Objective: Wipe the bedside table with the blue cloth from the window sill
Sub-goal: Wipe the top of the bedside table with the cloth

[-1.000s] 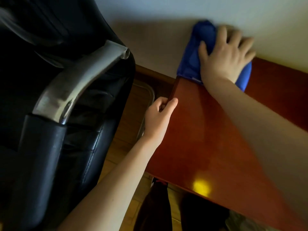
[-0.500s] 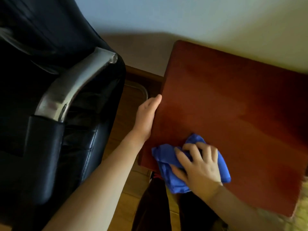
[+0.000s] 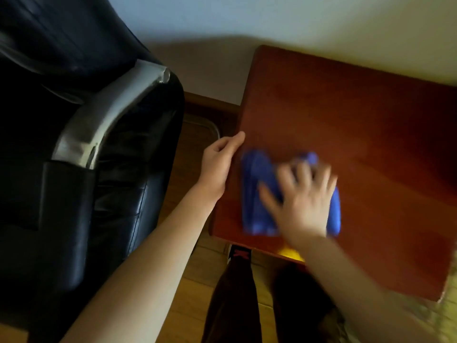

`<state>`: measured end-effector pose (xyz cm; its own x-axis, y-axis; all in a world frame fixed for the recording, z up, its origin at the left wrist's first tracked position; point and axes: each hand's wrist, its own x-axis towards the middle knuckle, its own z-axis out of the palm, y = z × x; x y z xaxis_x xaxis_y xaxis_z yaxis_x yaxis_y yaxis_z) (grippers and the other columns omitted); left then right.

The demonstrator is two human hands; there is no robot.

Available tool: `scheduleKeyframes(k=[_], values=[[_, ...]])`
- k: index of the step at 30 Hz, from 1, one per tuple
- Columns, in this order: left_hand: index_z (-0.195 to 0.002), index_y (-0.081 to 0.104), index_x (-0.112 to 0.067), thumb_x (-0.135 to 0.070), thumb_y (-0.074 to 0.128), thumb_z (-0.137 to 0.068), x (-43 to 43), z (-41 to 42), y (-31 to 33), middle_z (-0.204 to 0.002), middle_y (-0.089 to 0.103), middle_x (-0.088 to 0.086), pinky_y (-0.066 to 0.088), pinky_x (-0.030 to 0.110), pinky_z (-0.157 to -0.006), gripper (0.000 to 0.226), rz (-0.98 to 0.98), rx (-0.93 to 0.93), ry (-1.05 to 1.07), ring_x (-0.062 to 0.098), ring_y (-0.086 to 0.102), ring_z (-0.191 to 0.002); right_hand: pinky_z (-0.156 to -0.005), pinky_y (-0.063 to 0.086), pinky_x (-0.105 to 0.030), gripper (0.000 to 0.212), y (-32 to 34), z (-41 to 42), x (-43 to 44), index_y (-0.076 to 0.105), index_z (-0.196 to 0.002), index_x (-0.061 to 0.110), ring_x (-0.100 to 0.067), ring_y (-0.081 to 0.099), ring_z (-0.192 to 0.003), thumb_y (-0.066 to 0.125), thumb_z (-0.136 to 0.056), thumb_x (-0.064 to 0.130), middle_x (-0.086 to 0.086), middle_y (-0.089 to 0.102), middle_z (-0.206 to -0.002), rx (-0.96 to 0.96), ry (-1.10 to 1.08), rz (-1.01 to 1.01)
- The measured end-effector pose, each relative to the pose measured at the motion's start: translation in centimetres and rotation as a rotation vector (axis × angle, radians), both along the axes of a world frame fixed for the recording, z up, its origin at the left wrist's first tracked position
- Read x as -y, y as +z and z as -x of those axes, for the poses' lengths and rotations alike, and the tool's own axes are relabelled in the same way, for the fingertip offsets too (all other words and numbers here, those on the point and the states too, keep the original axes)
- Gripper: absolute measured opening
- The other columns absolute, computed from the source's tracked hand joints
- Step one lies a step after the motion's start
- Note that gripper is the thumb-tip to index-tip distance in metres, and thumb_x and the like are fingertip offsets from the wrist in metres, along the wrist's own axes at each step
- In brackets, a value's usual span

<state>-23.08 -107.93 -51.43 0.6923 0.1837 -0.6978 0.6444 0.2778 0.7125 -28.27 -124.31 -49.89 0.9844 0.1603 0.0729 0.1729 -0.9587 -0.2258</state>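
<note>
A black leather armchair with a silver metal armrest stands left of the polished reddish-brown wooden desk, which sits against a pale wall over wood flooring. The crumpled blue cloth lies at the desk's near-left corner, long axis running front to back, pinned under the right hand, fingers spread flat. The left hand, curled, grips the desk's left edge beside it. Unwiped desk seems to lie away and right.
</note>
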Motion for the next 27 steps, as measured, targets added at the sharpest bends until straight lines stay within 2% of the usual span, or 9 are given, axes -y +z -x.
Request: scheduleKeyframes(k=[2,4,7,10,14,17,20,25,27], values=[[-0.088,0.073,-0.01,-0.035,0.07,-0.086,0.0,-0.1,-0.2,-0.092,0.075,0.014,0.058,0.037,-0.078,0.025,-0.034,-0.019,0.008,0.025,0.072,-0.086,-0.076,0.038,-0.048,0.037,-0.2,6.2,0.9,0.061,-0.108,0.02,-0.034,0.043,-0.094,0.055,-0.086,0.05,-0.005,0.049,-0.111,0.005,0.243,-0.034],[-0.092,0.074,-0.011,-0.041,0.07,-0.084,0.3,-0.1,-0.3,-0.098,0.075,0.015,0.059,0.041,-0.085,0.031,-0.071,-0.038,-0.003,0.027,0.073,-0.093,-0.073,0.037,-0.045,0.034,-0.7,8.0,1.9,0.061,-0.106,0.022,-0.031,0.045,-0.094,0.057,-0.086,0.05,-0.002,0.054,-0.109,0.012,0.385,-0.035],[-0.095,0.073,-0.006,-0.039,0.07,-0.085,0.4,0.0,-0.4,-0.098,0.075,0.017,0.057,0.042,-0.084,0.034,-0.059,-0.015,0.013,0.03,0.072,-0.093,-0.073,0.035,-0.044,0.032,-0.9,6.7,0.6,0.064,-0.1,0.022,-0.032,0.048,-0.093,0.063,-0.083,0.049,-0.005,0.065,-0.101,0.046,0.412,-0.017],[-0.087,0.071,-0.009,-0.035,0.07,-0.086,0.4,-0.1,-0.4,-0.087,0.071,0.013,0.055,0.038,-0.077,0.026,-0.078,0.021,-0.001,0.025,0.069,-0.083,-0.075,0.036,-0.044,0.028,-0.9,5.5,-3.2,0.065,-0.096,0.022,-0.033,0.05,-0.093,0.06,-0.085,0.046,-0.005,0.066,-0.101,0.032,0.416,-0.06],[-0.089,0.071,-0.009,-0.033,0.068,-0.088,0.1,-0.1,-0.4,-0.087,0.07,0.011,0.055,0.036,-0.075,0.024,-0.071,0.018,-0.026,0.022,0.069,-0.081,-0.076,0.038,-0.045,0.03,-1.0,5.7,-2.7,0.065,-0.098,0.019,-0.033,0.049,-0.095,0.061,-0.085,0.046,-0.005,0.066,-0.103,0.031,0.434,-0.097],[-0.1,0.071,-0.005,-0.034,0.068,-0.088,0.1,-0.2,-0.3,-0.096,0.074,0.015,0.057,0.038,-0.081,0.032,-0.035,-0.001,-0.035,0.025,0.072,-0.089,-0.074,0.036,-0.044,0.031,-0.9,6.4,0.4,0.067,-0.098,0.018,-0.032,0.048,-0.094,0.065,-0.084,0.046,-0.005,0.067,-0.102,0.032,0.377,-0.084],[-0.106,0.069,-0.001,-0.033,0.067,-0.089,0.0,-0.1,-0.3,-0.101,0.074,0.015,0.059,0.035,-0.08,0.036,-0.026,-0.001,-0.021,0.023,0.072,-0.09,-0.071,0.037,-0.045,0.031,-0.8,6.1,1.8,0.071,-0.097,0.018,-0.032,0.047,-0.091,0.065,-0.086,0.046,-0.005,0.067,-0.099,0.021,0.253,-0.099],[-0.085,0.07,-0.011,-0.027,0.065,-0.091,0.0,0.0,-0.5,-0.083,0.073,0.004,0.056,0.028,-0.069,0.018,0.012,0.039,-0.019,0.017,0.071,-0.079,-0.073,0.036,-0.047,0.037,-0.6,-0.2,0.2,0.063,-0.098,0.018,-0.033,0.044,-0.093,0.059,-0.088,0.053,-0.007,0.062,-0.1,0.034,0.025,-0.042],[-0.083,0.071,-0.013,-0.031,0.065,-0.091,-0.1,0.1,-0.6,-0.08,0.072,0.006,0.055,0.03,-0.069,0.02,-0.016,0.03,-0.028,0.018,0.07,-0.078,-0.076,0.036,-0.048,0.041,-0.8,-4.9,-0.8,0.061,-0.103,0.017,-0.036,0.047,-0.096,0.053,-0.089,0.054,-0.009,0.061,-0.104,0.057,-0.09,-0.017]])
